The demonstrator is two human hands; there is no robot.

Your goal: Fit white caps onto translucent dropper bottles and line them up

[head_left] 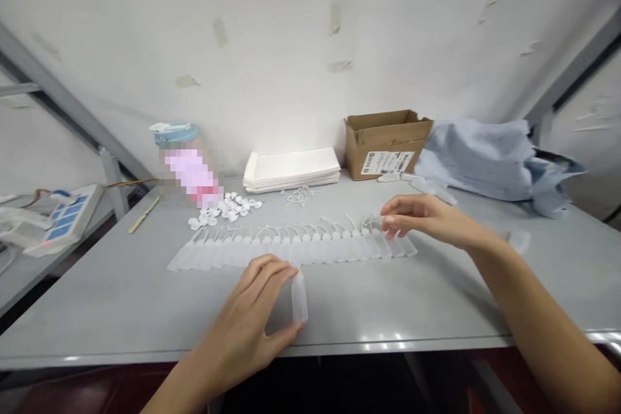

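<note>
1) Gripped by both ends in the left hand [245, 317], near the middle of the tabletop's [121, 297] front edge: one frosted tube [299, 301]
2) Half-curled at the right end of a row of similar tubes [310, 251]: the right hand [429, 215], close to thin cords [371, 222]; cannot tell whether pinching one or holding nothing
3) Lined up side by side across the tabletop between left and right edges, corded ends toward the back edge: the row itself, with white round pieces [228, 208] scattered behind its left part and loose strands [301, 196] nearer the back edge
4) Could twist or pop from the left-hand grip if squeezed unevenly, then skid over the nearby front edge
5) Could be knocked crooked, or left snarled at the cords, if brushed sideways by right-hand fingers
</note>
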